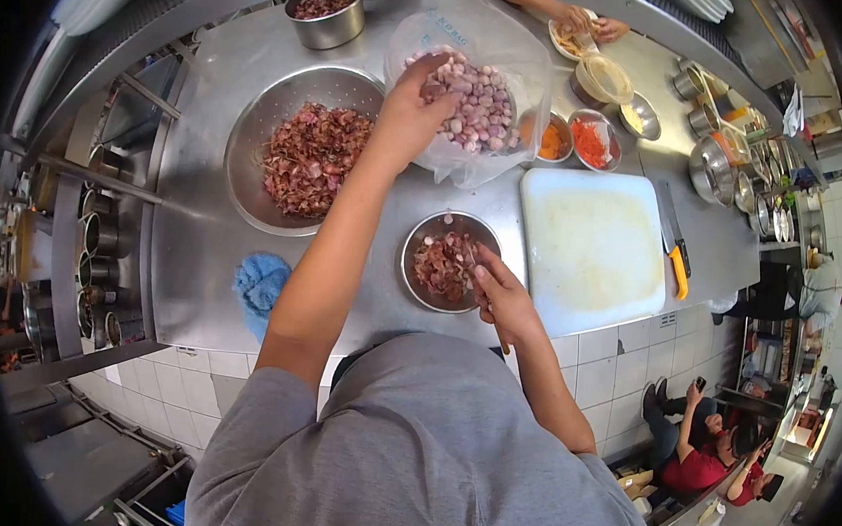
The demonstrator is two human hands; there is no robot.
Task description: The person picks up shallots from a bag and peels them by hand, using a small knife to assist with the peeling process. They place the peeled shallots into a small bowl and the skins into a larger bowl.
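My left hand (pixel 409 108) reaches into a clear plastic bag (pixel 466 160) full of peeled shallots (pixel 483 108), its fingers curled around one at the bag's mouth. My right hand (pixel 501 297) rests at the near right rim of a small steel bowl (pixel 421 234) of reddish peelings. It grips a small knife whose wooden handle (pixel 505 345) sticks out toward me. A large steel bowl (pixel 256 118) heaped with shallot skins (pixel 312 155) sits left of the bag.
A white cutting board (pixel 591 244) lies to the right, with a yellow-handled knife (pixel 676 264) beside it. A blue cloth (pixel 260 287) lies near the counter's front edge. A steel pot (pixel 325 16) and small bowls of orange (pixel 554 138) and red (pixel 590 143) food stand behind. Another person's hands (pixel 590 25) work at the far side.
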